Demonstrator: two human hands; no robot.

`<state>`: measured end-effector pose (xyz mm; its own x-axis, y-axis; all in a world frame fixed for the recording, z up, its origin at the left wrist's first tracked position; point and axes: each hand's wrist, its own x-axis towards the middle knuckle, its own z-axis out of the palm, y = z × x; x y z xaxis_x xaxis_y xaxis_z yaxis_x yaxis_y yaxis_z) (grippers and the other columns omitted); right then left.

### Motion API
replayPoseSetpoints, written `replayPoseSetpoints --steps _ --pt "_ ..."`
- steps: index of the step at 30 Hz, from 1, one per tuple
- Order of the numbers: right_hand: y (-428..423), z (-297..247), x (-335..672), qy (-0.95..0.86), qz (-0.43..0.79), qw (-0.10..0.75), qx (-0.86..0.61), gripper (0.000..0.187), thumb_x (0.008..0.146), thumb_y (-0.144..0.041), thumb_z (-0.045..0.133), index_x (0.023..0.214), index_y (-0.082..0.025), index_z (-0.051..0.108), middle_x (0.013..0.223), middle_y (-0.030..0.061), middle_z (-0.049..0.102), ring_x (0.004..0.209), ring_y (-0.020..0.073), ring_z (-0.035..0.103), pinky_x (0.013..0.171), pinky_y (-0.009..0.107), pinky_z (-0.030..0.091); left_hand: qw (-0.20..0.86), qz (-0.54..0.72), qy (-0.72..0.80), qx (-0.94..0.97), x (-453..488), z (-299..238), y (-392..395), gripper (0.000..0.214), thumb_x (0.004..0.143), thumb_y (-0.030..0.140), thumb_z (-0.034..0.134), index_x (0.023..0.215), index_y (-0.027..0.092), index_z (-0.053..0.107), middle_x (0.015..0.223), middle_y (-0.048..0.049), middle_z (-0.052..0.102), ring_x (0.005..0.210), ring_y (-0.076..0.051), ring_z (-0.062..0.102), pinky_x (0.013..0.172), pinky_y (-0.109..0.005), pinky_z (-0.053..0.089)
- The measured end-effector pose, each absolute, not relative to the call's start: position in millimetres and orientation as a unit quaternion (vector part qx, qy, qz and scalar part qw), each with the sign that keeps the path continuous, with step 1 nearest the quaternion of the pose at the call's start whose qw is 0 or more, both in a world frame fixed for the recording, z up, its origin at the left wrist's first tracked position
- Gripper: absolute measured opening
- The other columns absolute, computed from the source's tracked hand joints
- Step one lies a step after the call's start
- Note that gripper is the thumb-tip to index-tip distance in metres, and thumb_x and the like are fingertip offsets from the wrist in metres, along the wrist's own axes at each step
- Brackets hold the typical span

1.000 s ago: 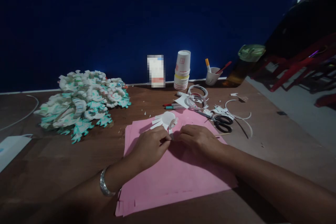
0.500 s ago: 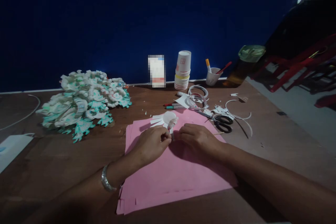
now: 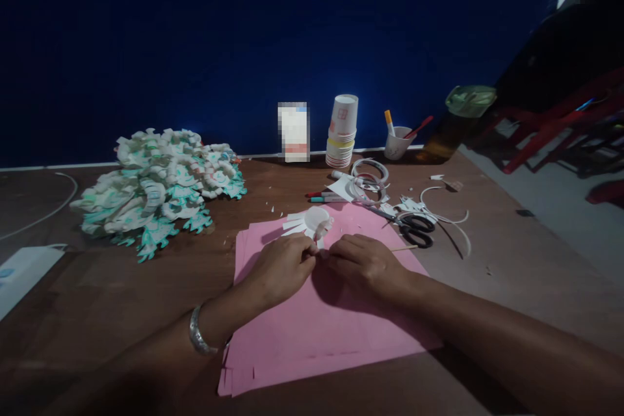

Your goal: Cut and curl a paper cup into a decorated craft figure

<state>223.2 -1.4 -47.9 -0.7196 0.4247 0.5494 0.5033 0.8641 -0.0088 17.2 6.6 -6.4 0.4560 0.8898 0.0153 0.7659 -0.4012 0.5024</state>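
A white paper cup (image 3: 316, 221) cut into splayed strips is held over a stack of pink paper sheets (image 3: 336, 325). My left hand (image 3: 290, 266) is closed, thumb and forefinger pinching at the cup's near strips. Beside it, my right hand (image 3: 363, 263) is closed too, its fingertips meeting the left ones at the same strips. What lies exactly between the fingertips is mostly hidden. A thin wooden stick (image 3: 405, 247) pokes out past the right hand. Black-handled scissors (image 3: 416, 231) lie just beyond it.
A pile of cut, green-edged paper cups (image 3: 160, 195) sits at left. Behind stand stacked paper cups (image 3: 342, 130) and a cup with pens (image 3: 398, 143). Tape rolls (image 3: 369, 181), markers (image 3: 324, 197) and paper scraps (image 3: 409, 205) lie beyond the pink sheets. A tall lidded container (image 3: 453, 120) stands at right.
My fingertips have come closer together at the cup's strips, the right hand tilting slightly. More of the wooden stick shows. The whole view has shifted a little.
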Motion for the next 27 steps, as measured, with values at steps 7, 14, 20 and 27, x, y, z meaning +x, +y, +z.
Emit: replayPoseSetpoints --steps 7,14,20,27 --pt "-0.7 -49.8 221.5 -0.923 -0.072 0.268 -0.266 0.021 0.099 -0.011 0.05 0.088 -0.013 0.068 0.078 0.0057 0.064 0.07 0.0186 0.053 0.062 0.032 0.04 0.205 0.128 0.502 0.83 17.4 -6.2 6.6 0.016 0.082 0.009 0.055 0.074 0.02 0.063 0.076 -0.0003 0.07 0.075 -0.019 0.063 0.063 -0.03 0.043" --pt "3.3 -49.6 217.7 -0.919 -0.014 0.259 -0.298 0.016 0.09 -0.007 0.056 0.09 -0.016 0.068 0.081 0.005 0.065 0.071 0.0189 0.054 0.063 0.032 0.042 -0.019 0.145 0.333 0.932 7.0 -16.3 -1.1 0.017 0.093 0.008 0.049 0.086 0.017 0.062 0.086 -0.0038 0.066 0.072 -0.018 0.061 0.061 -0.031 0.046" --pt "3.9 -46.9 216.0 -0.914 0.0 0.267 -0.306 0.018 0.087 -0.004 0.052 0.089 -0.015 0.065 0.086 0.0075 0.067 0.075 0.0204 0.056 0.069 0.033 0.046 -0.13 0.148 0.26 0.945 5.7 -21.5 -2.0 0.024 0.094 0.003 0.041 0.086 0.013 0.061 0.074 -0.0031 0.06 0.06 -0.017 0.055 0.049 -0.03 0.038" --pt "-0.6 -45.1 215.2 -0.915 0.002 0.254 -0.313 0.021 0.077 -0.024 0.065 0.096 -0.014 0.062 0.09 0.0106 0.065 0.078 0.0238 0.056 0.068 0.036 0.046 -0.055 0.117 0.316 0.94 7.8 -24.8 1.2 0.018 0.094 0.008 0.044 0.093 0.014 0.061 0.086 -0.0057 0.061 0.074 -0.019 0.057 0.064 -0.033 0.049"
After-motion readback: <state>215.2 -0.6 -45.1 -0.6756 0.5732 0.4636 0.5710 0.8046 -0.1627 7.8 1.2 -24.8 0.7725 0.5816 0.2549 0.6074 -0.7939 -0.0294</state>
